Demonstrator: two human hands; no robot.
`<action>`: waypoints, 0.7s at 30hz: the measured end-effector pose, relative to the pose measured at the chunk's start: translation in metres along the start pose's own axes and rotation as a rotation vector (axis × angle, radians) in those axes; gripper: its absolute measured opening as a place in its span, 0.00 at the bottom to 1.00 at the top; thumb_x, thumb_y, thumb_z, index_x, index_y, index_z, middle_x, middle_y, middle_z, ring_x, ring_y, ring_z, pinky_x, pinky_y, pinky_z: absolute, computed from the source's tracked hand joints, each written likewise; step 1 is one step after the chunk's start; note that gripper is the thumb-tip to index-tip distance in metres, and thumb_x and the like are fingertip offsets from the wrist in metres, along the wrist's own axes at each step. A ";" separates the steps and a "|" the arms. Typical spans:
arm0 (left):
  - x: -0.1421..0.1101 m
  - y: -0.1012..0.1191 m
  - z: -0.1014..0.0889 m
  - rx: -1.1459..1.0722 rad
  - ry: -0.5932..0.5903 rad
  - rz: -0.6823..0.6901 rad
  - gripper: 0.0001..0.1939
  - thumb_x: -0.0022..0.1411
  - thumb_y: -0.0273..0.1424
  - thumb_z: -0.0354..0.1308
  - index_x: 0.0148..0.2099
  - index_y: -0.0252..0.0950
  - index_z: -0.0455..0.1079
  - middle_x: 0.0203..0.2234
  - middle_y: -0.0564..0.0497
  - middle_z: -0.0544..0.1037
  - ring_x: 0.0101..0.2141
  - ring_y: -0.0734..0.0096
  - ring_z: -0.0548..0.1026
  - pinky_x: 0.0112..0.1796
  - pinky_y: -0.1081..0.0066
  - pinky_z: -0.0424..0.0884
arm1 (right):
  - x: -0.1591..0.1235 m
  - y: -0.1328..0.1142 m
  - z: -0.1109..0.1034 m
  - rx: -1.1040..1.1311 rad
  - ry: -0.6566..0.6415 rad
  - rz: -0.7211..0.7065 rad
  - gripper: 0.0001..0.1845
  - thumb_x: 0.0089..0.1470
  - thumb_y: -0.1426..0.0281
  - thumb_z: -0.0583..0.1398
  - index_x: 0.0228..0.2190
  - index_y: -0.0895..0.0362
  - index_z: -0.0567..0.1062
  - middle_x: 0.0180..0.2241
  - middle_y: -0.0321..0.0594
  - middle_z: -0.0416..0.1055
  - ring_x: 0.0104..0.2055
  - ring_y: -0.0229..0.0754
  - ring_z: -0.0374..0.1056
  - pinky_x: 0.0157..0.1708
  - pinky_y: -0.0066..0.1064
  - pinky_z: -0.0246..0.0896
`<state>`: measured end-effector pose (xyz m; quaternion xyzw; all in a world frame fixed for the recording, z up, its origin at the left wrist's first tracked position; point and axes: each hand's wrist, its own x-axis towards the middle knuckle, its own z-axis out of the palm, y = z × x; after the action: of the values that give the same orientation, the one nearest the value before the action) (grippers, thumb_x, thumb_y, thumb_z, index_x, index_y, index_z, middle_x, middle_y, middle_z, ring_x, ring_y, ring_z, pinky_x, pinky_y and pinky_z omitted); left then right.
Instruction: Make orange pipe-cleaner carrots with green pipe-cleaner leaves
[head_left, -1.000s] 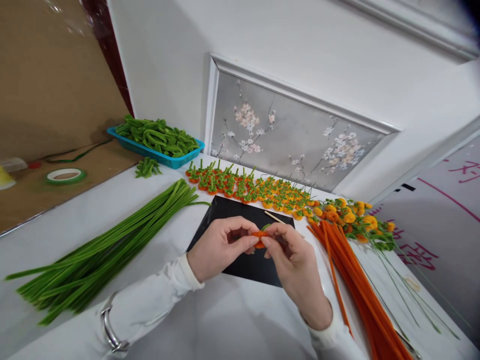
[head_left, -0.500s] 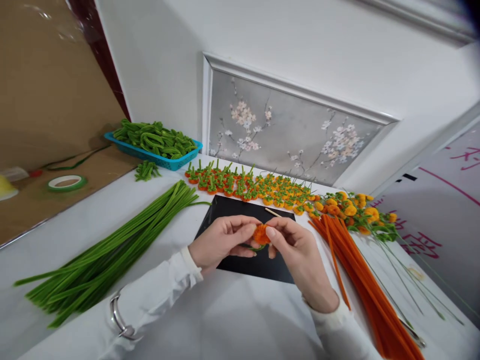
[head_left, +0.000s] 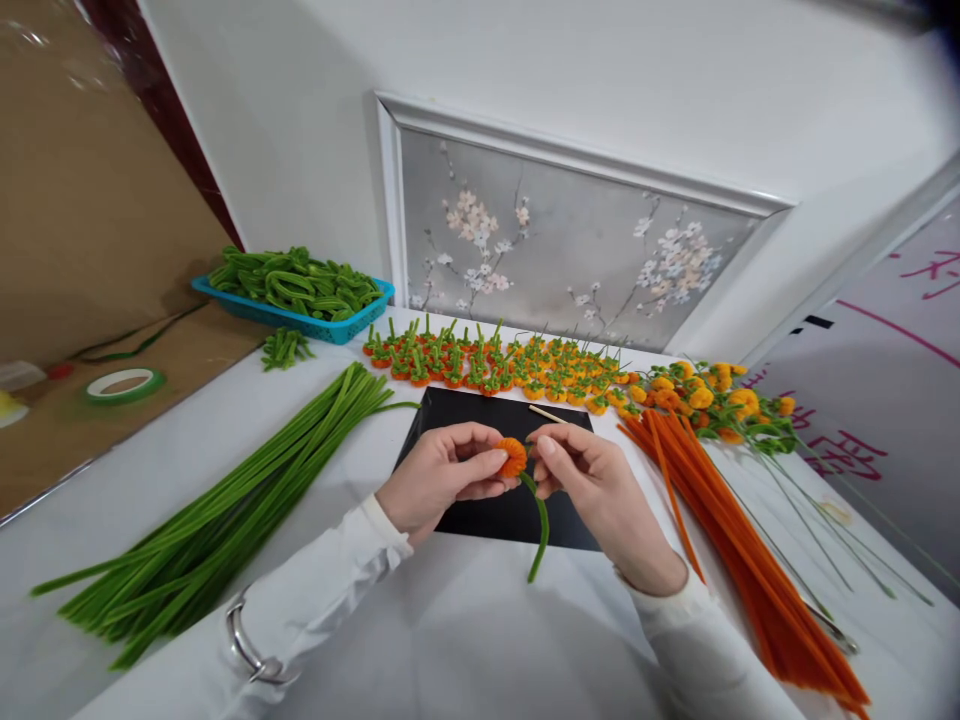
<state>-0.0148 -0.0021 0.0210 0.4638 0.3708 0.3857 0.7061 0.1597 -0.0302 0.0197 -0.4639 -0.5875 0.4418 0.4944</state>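
Bright white long sleeves clothe both of the worker's arms, the left sleeve running in from the lower left of the frame, the right sleeve from the lower right. Soft creases gather along the left forearm, near a plain, close-fitting cuff. A shiny silver-toned bangle, curved and ending in a rounded knob, circles that sleeve over the fabric. The left hand and right hand are gloveless.

Even, moderately bright light leaves soft, diffuse shadows on the bench and the wall. The bracelet glints. Wide-angle distortion stretches the edges (the top right corner blackens); fine detail looks slightly soft.
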 end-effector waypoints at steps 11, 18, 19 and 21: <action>-0.001 -0.006 0.004 -0.008 0.074 0.061 0.10 0.49 0.31 0.66 0.30 0.32 0.68 0.26 0.52 0.78 0.30 0.74 0.77 0.33 0.77 0.74 | -0.002 0.011 0.010 -0.169 0.041 -0.095 0.10 0.52 0.64 0.59 0.34 0.58 0.72 0.29 0.38 0.71 0.26 0.36 0.67 0.26 0.27 0.68; -0.002 -0.008 0.008 -0.081 0.109 0.103 0.09 0.49 0.29 0.66 0.29 0.32 0.68 0.26 0.54 0.78 0.29 0.78 0.77 0.35 0.79 0.74 | -0.004 0.013 0.013 -0.284 0.157 -0.188 0.10 0.55 0.67 0.57 0.34 0.57 0.77 0.31 0.41 0.73 0.28 0.37 0.68 0.27 0.27 0.67; -0.002 -0.008 0.008 -0.089 0.112 0.104 0.09 0.49 0.29 0.66 0.29 0.32 0.68 0.26 0.54 0.78 0.29 0.78 0.77 0.34 0.79 0.74 | -0.004 0.013 0.012 -0.269 0.136 -0.195 0.11 0.55 0.67 0.56 0.35 0.57 0.77 0.31 0.41 0.73 0.27 0.37 0.68 0.27 0.27 0.67; -0.002 -0.007 0.008 -0.097 0.115 0.110 0.09 0.48 0.28 0.66 0.29 0.32 0.68 0.27 0.54 0.78 0.29 0.79 0.76 0.34 0.80 0.73 | -0.002 0.011 0.009 -0.231 0.077 -0.195 0.12 0.56 0.66 0.55 0.37 0.57 0.77 0.31 0.41 0.73 0.27 0.37 0.68 0.27 0.27 0.67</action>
<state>-0.0070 -0.0088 0.0175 0.4257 0.3654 0.4674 0.6832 0.1520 -0.0308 0.0074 -0.4750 -0.6573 0.3031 0.5004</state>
